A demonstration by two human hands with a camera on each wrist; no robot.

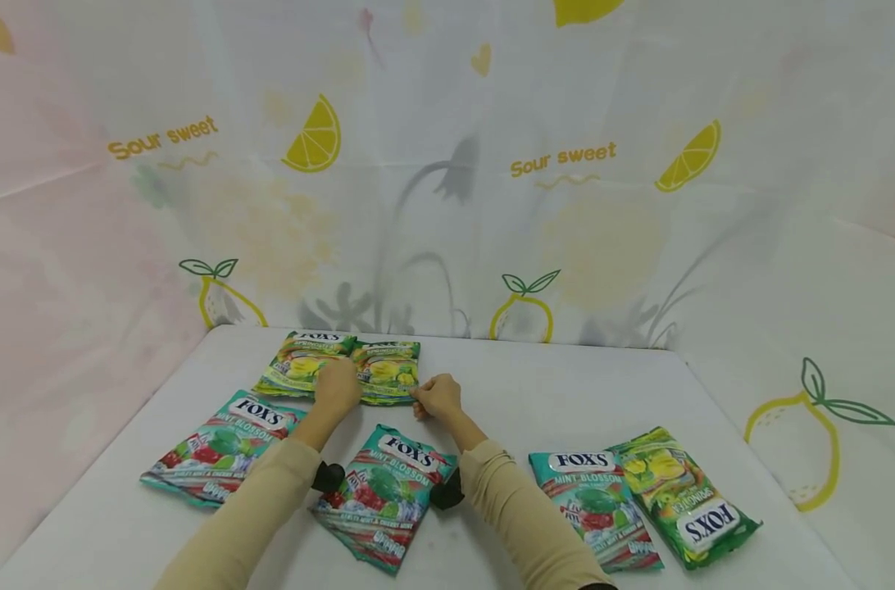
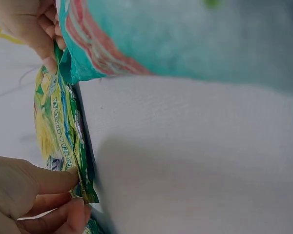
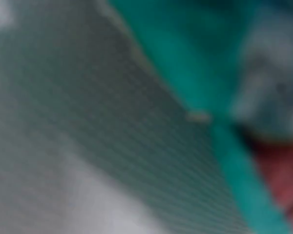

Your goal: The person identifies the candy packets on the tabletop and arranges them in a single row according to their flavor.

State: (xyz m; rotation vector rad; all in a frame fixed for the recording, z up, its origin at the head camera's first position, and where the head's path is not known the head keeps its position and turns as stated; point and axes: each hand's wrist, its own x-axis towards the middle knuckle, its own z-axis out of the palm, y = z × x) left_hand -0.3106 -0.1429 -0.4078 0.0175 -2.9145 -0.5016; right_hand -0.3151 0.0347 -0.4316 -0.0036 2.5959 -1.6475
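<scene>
At the far side of the table, my left hand (image 1: 337,387) and right hand (image 1: 438,397) pinch the lower corners of a green-and-yellow FOX'S candy bag (image 1: 385,370). That bag lies beside another green-and-yellow candy bag (image 1: 297,365) on its left. In the left wrist view, the fingers of both hands grip the near edge of the held bag (image 2: 61,122). A teal FOX'S Mint Blossom candy bag (image 1: 392,492) lies below and between my forearms. The right wrist view shows only a blurred teal bag edge (image 3: 200,83); my right hand is outside it.
Another teal candy bag (image 1: 222,447) lies at the left, partly behind my left sleeve. On the right, a teal candy bag (image 1: 591,508) touches a green-and-yellow candy bag (image 1: 683,496). A lemon-printed cloth backdrop (image 1: 433,205) rises behind the white table (image 1: 565,393).
</scene>
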